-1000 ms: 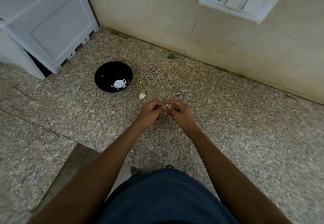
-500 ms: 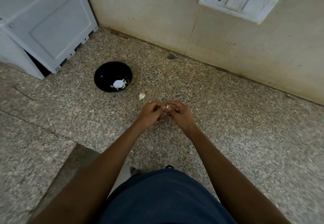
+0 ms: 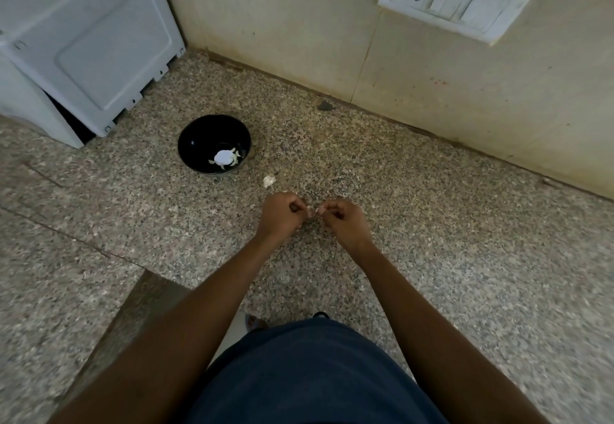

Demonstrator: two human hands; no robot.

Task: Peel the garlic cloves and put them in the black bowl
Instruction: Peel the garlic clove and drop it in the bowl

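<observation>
A small pale garlic clove point(image 3: 312, 211) sits between my two hands over the speckled granite counter point(image 3: 432, 224). My left hand point(image 3: 280, 216) pinches its left end with curled fingers. My right hand point(image 3: 342, 221) pinches a strip of its skin at the right end. The black bowl point(image 3: 199, 139) stands up and to the left of my hands, holding several peeled white cloves point(image 3: 225, 158). A scrap of garlic or skin point(image 3: 269, 181) lies on the counter between the bowl and my hands.
A white appliance point(image 3: 83, 44) stands at the back left, close behind the bowl. The beige wall point(image 3: 332, 41) runs along the back with a switch and socket plate point(image 3: 455, 0). The counter's front edge drops off at the lower left.
My hands have drawn slightly apart, opening a small gap around the clove. The bowl and the scrap have not moved.
</observation>
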